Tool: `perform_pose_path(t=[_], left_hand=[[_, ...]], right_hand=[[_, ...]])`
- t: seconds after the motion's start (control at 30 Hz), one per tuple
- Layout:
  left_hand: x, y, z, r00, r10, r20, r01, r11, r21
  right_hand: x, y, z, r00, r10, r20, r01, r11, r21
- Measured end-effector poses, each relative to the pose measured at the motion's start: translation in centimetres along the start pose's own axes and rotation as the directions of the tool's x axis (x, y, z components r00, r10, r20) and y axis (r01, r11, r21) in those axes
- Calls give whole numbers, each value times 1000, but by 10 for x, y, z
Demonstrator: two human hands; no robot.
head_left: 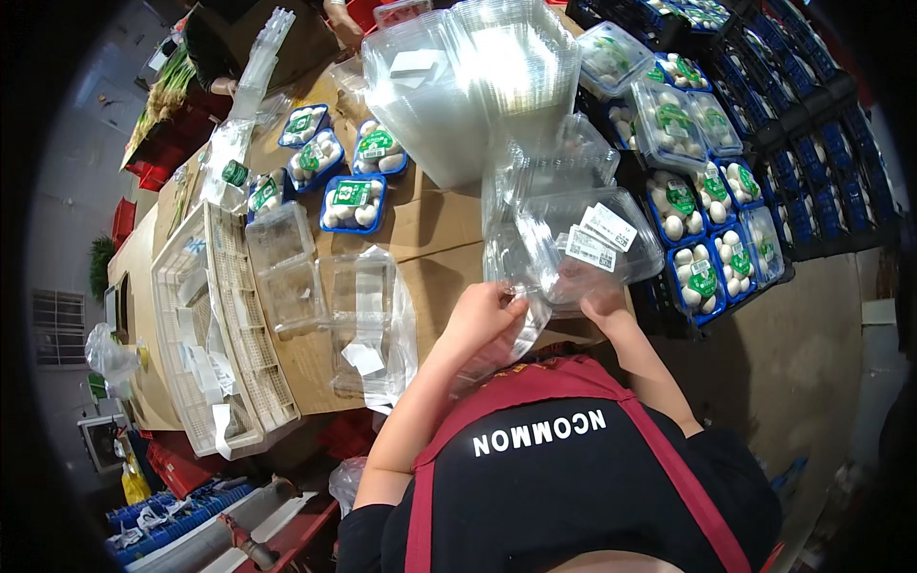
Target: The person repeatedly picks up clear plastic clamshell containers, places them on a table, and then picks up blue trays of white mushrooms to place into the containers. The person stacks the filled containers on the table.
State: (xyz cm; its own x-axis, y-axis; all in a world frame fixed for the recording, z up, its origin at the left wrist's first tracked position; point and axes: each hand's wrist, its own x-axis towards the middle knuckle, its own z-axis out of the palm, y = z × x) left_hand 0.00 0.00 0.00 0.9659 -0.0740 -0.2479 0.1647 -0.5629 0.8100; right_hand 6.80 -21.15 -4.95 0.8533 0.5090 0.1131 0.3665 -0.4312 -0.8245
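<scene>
Two bare hands are working at the near edge of a cardboard-covered table. The left hand is pinching the near left edge of clear plastic at the labelled clear container, thumb and fingers closing together. The right hand is touching the container's near right side, its fingers showing through the plastic; how firmly it is gripping cannot be told. The container is lying tilted in front of the wearer, bearing white labels on its upper face. Beyond it, tall stacks of clear containers are standing on the table. To the left, blue trays of white mushrooms are resting in a loose group, and a cream basket is holding white paper slips. To the right, further blue mushroom trays are sitting beside stacked black crates. At the top, another person's hand is showing.
</scene>
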Motion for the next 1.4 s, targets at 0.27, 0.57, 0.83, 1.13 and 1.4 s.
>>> perform_pose_path(t=[0.27,0.57,0.83,1.13,1.4], left_hand=[[-38,17,-29,997,62,50,-39,930,-367],[-47,4,-14,975,224,-11,-219,939,-264],[-48,25,-19,972,-48,230,132,920,-369],[-6,19,4,987,162,15,-156,968,-199],[12,14,19,999,-41,-31,32,972,-233]], right_hand=[[-21,-6,-2,987,-92,133,147,850,-505],[-26,-30,-12,964,158,214,-94,954,-283],[-29,-34,-9,987,128,96,-122,990,-64],[-18,-54,-24,686,-515,-514,112,772,-625],[-39,-43,-14,805,-445,-392,116,766,-633]])
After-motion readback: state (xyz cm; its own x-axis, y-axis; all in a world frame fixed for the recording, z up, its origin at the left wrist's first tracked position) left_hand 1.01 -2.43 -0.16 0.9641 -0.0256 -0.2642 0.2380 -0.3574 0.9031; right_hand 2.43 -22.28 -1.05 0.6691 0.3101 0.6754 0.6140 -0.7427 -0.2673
